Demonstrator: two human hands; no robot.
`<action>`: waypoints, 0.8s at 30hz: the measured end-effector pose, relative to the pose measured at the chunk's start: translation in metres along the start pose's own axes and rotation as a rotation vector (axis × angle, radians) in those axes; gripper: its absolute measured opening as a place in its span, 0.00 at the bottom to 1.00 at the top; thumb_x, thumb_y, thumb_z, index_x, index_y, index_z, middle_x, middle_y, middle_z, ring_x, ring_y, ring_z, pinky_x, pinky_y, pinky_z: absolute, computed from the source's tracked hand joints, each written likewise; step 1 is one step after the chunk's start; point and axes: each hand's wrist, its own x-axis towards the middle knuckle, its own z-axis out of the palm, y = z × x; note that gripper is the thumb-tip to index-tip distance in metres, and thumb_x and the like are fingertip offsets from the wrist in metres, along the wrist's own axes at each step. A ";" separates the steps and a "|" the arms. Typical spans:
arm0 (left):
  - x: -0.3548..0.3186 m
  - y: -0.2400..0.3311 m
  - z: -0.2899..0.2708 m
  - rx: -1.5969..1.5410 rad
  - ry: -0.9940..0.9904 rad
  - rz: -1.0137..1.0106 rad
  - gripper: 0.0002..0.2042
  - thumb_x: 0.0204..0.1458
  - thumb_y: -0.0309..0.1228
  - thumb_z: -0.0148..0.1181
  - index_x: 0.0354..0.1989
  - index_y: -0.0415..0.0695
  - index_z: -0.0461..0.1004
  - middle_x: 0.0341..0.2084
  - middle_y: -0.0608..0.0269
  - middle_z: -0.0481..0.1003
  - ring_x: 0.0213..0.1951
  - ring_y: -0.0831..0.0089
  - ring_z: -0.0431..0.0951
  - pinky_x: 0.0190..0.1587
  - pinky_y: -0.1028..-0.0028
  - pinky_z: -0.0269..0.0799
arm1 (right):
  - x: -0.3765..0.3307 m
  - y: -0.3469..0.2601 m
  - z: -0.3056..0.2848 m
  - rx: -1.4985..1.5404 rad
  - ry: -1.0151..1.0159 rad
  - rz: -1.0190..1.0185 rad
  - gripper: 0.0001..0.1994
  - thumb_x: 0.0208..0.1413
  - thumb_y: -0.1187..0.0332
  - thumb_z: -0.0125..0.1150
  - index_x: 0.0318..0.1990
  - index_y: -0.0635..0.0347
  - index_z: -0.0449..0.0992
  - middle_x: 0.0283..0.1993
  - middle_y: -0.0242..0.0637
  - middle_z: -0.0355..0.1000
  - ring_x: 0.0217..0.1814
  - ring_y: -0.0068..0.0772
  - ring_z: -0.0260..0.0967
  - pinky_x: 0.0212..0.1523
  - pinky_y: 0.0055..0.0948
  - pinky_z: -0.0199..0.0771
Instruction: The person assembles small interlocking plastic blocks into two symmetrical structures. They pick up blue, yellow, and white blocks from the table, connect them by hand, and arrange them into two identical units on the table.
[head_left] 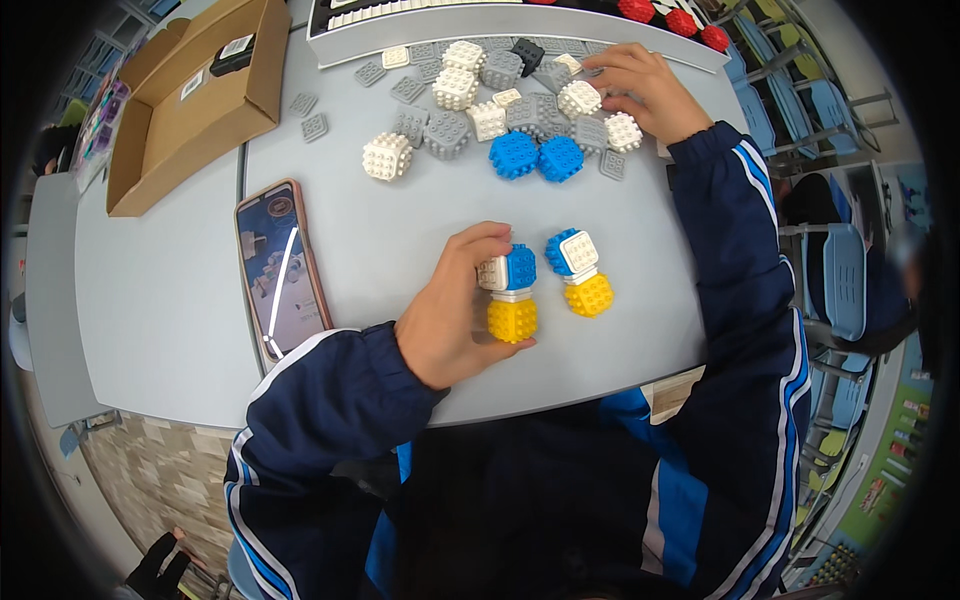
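My left hand point(445, 310) is closed around a small stack of studded blocks, gripped between fingers and thumb near the table's front edge. That stack has a blue block point(521, 266) with a white plate on its side, above a yellow block point(512, 321). A similar stack, with its own yellow block point(589, 295), lies just to the right, untouched. At the far right of the block pile, my right hand point(645, 92) is open, its fingers apart over grey pieces and beside a white studded block point(580, 98). Two blue blocks point(514, 155) sit at the pile's near side.
A phone point(284, 270) with a lit screen lies on the left. Behind it is an open cardboard box point(195, 110). A long white tray point(440, 35) with red and black parts borders the pile at the back. A lone white block point(386, 157) sits left of the pile.
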 end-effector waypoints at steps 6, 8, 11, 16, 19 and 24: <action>0.001 -0.002 -0.001 0.040 -0.049 -0.077 0.44 0.37 0.26 0.83 0.63 0.43 0.58 0.63 0.47 0.66 0.66 0.54 0.69 0.67 0.62 0.65 | 0.001 0.004 -0.006 0.018 -0.011 -0.023 0.10 0.55 0.71 0.68 0.45 0.54 0.81 0.60 0.28 0.75 0.66 0.35 0.65 0.63 0.39 0.62; 0.001 -0.003 -0.001 0.076 -0.056 -0.054 0.45 0.37 0.26 0.83 0.63 0.43 0.58 0.62 0.46 0.66 0.67 0.53 0.68 0.67 0.62 0.65 | 0.000 0.001 -0.009 -0.007 0.028 -0.089 0.09 0.56 0.72 0.67 0.45 0.54 0.81 0.57 0.29 0.76 0.64 0.36 0.66 0.63 0.38 0.62; 0.004 -0.001 -0.004 0.160 -0.063 -0.014 0.45 0.37 0.27 0.84 0.62 0.43 0.57 0.62 0.45 0.67 0.69 0.50 0.65 0.68 0.60 0.65 | -0.007 0.001 -0.002 0.021 0.076 -0.051 0.08 0.58 0.73 0.66 0.44 0.53 0.81 0.54 0.30 0.77 0.61 0.38 0.68 0.63 0.38 0.62; 0.003 -0.004 -0.004 0.156 -0.070 -0.043 0.46 0.37 0.30 0.85 0.60 0.43 0.54 0.62 0.42 0.67 0.70 0.47 0.63 0.70 0.57 0.63 | -0.006 0.001 0.000 0.133 0.077 0.018 0.07 0.56 0.73 0.67 0.43 0.54 0.80 0.52 0.32 0.76 0.59 0.39 0.69 0.63 0.38 0.63; 0.004 -0.002 -0.005 0.159 -0.086 -0.061 0.47 0.37 0.31 0.85 0.61 0.42 0.54 0.63 0.40 0.66 0.71 0.46 0.62 0.70 0.57 0.63 | -0.006 0.000 -0.007 0.122 0.147 0.051 0.09 0.55 0.74 0.68 0.44 0.56 0.80 0.52 0.34 0.77 0.58 0.39 0.71 0.62 0.36 0.66; 0.007 0.007 -0.010 0.163 -0.101 -0.144 0.49 0.35 0.32 0.85 0.66 0.39 0.57 0.65 0.46 0.67 0.71 0.44 0.61 0.70 0.54 0.61 | -0.013 -0.058 -0.056 0.266 0.411 0.039 0.12 0.54 0.77 0.68 0.47 0.62 0.80 0.50 0.42 0.79 0.51 0.40 0.77 0.54 0.32 0.74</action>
